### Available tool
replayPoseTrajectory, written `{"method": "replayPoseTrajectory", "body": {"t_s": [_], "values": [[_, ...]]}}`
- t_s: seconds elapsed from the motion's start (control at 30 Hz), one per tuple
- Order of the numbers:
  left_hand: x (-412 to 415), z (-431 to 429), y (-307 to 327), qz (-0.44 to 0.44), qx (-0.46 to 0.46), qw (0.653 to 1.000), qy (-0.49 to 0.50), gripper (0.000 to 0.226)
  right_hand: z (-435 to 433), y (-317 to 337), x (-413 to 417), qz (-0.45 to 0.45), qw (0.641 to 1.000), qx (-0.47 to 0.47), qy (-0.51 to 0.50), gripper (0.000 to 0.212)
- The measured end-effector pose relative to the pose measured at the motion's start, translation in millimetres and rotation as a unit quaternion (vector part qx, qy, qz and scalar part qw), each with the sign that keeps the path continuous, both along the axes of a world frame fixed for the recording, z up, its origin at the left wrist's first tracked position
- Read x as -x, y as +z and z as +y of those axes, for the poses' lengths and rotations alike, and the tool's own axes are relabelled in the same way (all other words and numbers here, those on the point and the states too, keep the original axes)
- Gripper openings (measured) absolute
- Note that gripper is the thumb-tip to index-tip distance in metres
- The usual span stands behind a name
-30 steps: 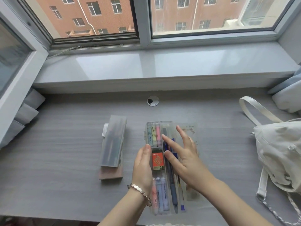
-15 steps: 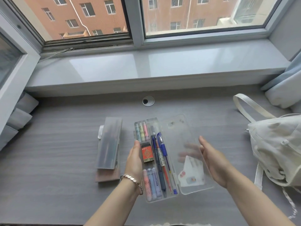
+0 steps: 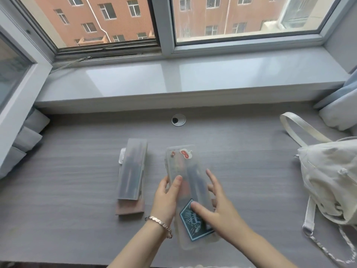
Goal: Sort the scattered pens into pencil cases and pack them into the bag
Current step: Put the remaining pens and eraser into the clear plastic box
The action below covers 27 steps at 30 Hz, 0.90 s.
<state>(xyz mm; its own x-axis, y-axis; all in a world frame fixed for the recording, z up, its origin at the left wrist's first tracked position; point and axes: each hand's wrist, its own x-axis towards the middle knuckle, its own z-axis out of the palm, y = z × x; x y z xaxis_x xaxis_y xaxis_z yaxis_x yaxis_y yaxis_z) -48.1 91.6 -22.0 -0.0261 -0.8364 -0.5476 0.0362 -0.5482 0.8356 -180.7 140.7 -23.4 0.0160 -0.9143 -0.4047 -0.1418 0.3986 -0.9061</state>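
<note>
**Hands on clear case (image 3: 181, 165), lid down**

Count: two hands, two cases, one bag. Pens (image 3: 193, 176) show only as dim shapes through the lid; number not readable.

Left hand (image 3: 168, 198): forearm comes in from the near edge, bracelet (image 3: 160, 225) at the wrist. It grips the clear case at its left edge, thumb lying on the lid.

Right hand (image 3: 218, 211): forearm comes in from near right. Thumb presses flat on the blue sticker (image 3: 191, 227) at the near end of the lid. Fingers are splayed along the right edge, index lifted clear, none wrapped round the case.

Clear case: middle of the desk (image 3: 251, 180), between the hands, lid side up. Long axis runs near to far, far end leaning slightly left. Small red stickers (image 3: 185, 153) at the far end.

Frosted case (image 3: 133, 169): closed, left of the clear case and apart from it, long axis also near to far. It lies on a brown slab (image 3: 131, 209) that juts out at its near end.

Bag (image 3: 328, 180): far right of the desk, well apart from both cases, strap (image 3: 301, 126) looping toward the window.
</note>
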Motion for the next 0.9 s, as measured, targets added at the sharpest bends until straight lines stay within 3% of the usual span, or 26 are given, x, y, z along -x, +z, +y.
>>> {"method": "replayPoseTrajectory", "body": {"t_s": [0.07,0.13,0.2,0.27,0.33,0.37,0.5,0.63,0.73,0.9], "values": [[-5.4,3.1,-1.8,-0.011,0.014,1.000,-0.019,0.019,-4.9,0.2,3.8,-0.034,0.997,-0.056,-0.032,0.051],[-9.7,5.7,-3.2,-0.019,0.021,0.999,-0.042,0.016,-7.7,-4.6,7.4,-0.034,0.995,-0.089,-0.003,0.027],[-13.2,5.3,-2.3,-0.056,0.011,0.995,-0.083,0.034,-11.1,-6.7,5.6,-0.086,0.989,-0.118,0.012,0.019],[-17.9,-2.8,-3.5,-0.157,0.010,0.979,-0.129,0.044,-17.3,-13.9,-1.7,-0.117,0.983,-0.143,0.004,0.016],[-25.8,-15.3,-4.4,-0.313,-0.002,0.934,-0.172,0.046,-30.7,-25.3,-15.6,-0.072,0.986,-0.150,-0.015,0.013],[-30.0,-20.6,-3.5,-0.345,0.000,0.923,-0.170,0.048,-38.3,-32.1,-25.1,-0.036,0.988,-0.148,-0.032,0.016],[-41.1,-27.7,2.0,-0.377,0.049,0.916,-0.131,0.040,-58.1,-48.4,-65.6,0.060,0.988,-0.134,-0.054,0.042],[-49.8,-27.4,1.1,-0.366,0.076,0.919,-0.123,0.022,-64.6,-51.9,-74.6,0.135,0.985,-0.103,0.026,0.044],[-47.7,-26.5,-2.9,-0.342,0.050,0.921,-0.177,0.017,-64.1,-46.3,-48.3,0.196,0.976,-0.061,0.075,0.033],[-5.4,-23.5,-8.9,-0.359,0.046,0.876,-0.320,0.011,-45.9,-24.5,34.4,0.316,0.939,-0.007,0.136,0.029]]}}
